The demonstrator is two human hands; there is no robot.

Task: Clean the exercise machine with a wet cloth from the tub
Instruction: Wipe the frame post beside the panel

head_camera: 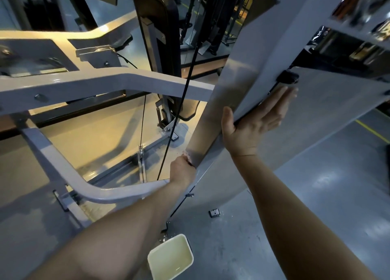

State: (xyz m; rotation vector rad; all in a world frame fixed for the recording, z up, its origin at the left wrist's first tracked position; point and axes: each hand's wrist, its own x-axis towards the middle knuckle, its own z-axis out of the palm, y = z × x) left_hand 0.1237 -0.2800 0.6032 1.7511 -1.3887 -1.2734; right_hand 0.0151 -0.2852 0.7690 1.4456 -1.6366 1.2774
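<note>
Two bare hands are on the exercise machine's grey column (238,73). The left hand (182,170), low on the column's front face, is bunched, fingers curled onto a pale scrap of cloth (186,154) — little of it shows. The right hand (253,124), higher on the column's side face, lies flat with fingers straight and thumb over the corner, holding nothing.

To wipe well, I'd use the right hand as a brace, spread the cloth flat rather than balled, and draw long overlapping strokes down the face and along its edge, re-wetting once it drags.

One tub (166,245) sits on the floor at the column's foot, with pale water in it.

Counted: two hands, one cloth, one tub, two black cables (179,111) left of the column — one thick, one thin — and one small metal plate (214,212) on the floor by the column's base.
</note>
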